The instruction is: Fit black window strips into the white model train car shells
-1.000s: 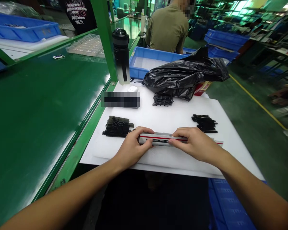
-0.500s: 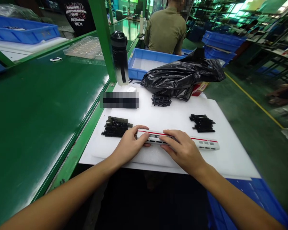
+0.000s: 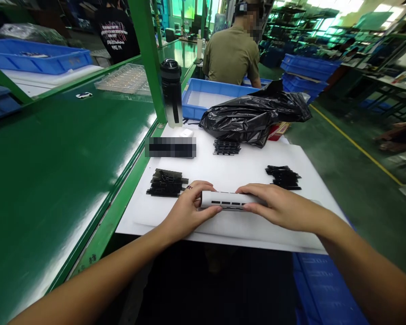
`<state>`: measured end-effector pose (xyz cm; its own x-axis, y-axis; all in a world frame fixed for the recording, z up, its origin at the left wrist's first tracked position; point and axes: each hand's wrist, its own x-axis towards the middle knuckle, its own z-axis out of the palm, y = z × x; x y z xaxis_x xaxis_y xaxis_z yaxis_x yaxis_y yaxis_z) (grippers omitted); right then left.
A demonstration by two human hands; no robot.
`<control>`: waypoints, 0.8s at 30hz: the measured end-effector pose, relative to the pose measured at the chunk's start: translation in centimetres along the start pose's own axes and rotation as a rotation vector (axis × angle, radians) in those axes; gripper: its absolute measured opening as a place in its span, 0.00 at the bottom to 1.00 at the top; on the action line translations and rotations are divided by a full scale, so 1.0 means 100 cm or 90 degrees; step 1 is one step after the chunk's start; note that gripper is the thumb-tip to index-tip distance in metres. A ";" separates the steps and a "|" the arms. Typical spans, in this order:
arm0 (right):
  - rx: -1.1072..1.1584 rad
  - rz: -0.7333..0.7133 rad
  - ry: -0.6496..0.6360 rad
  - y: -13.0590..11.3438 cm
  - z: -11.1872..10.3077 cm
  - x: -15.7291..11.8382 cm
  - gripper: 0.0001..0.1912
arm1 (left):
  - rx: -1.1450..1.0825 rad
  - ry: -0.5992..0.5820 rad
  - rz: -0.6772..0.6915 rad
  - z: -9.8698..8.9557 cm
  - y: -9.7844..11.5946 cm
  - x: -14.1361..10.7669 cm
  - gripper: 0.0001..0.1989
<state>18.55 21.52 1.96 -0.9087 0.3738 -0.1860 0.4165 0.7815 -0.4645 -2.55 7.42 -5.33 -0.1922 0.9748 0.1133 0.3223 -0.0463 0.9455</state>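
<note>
A long white toy train car shell (image 3: pixel 227 201) with dark window slots lies crosswise between my hands, above the white foam sheet (image 3: pixel 189 223). My left hand (image 3: pixel 192 205) grips its left end, thumb along the near side and fingers behind. Toward the other end, my right hand (image 3: pixel 270 201) holds it in the same way and hides that end. Just beyond my left hand is a pile of dark flat strips (image 3: pixel 167 183). Another pile of black strips (image 3: pixel 284 177) lies behind my right hand. Farther back sits a small stack of black frame-like parts (image 3: pixel 226 147).
A black plastic bag (image 3: pixel 250 117) and a dark bottle (image 3: pixel 172 92) stand at the back, before a blue bin (image 3: pixel 206 88). A green post (image 3: pixel 152 58) and green conveyor (image 3: pixel 61 149) border the left. A co-worker (image 3: pixel 232 54) sits beyond.
The train car has been rolled, so its red stripe no longer shows and a white face with slots is up. My right hand has slid outward to the right along it.
</note>
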 end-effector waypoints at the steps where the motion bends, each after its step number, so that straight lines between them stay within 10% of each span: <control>1: 0.018 0.009 -0.041 -0.001 -0.007 0.002 0.19 | 0.011 -0.003 -0.011 0.000 0.000 0.000 0.18; 6: 0.070 0.029 -0.142 0.001 -0.019 0.020 0.17 | 0.041 -0.015 -0.040 0.000 0.003 -0.001 0.19; 10: 0.095 0.005 -0.053 -0.003 -0.019 0.058 0.17 | 0.028 -0.028 -0.018 0.000 0.006 -0.001 0.17; 18: 0.009 -0.038 -0.013 -0.078 0.018 0.166 0.11 | 0.028 -0.035 0.010 -0.001 0.003 -0.002 0.19; 24: -0.092 0.032 -0.047 -0.110 0.035 0.191 0.08 | -0.027 -0.037 0.052 -0.001 0.000 0.000 0.20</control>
<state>-3.46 18.34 0.50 -0.8843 0.3802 -0.2710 0.4558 0.8287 -0.3249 -2.66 7.36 -5.28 -0.1126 0.9784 0.1733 0.2952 -0.1336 0.9461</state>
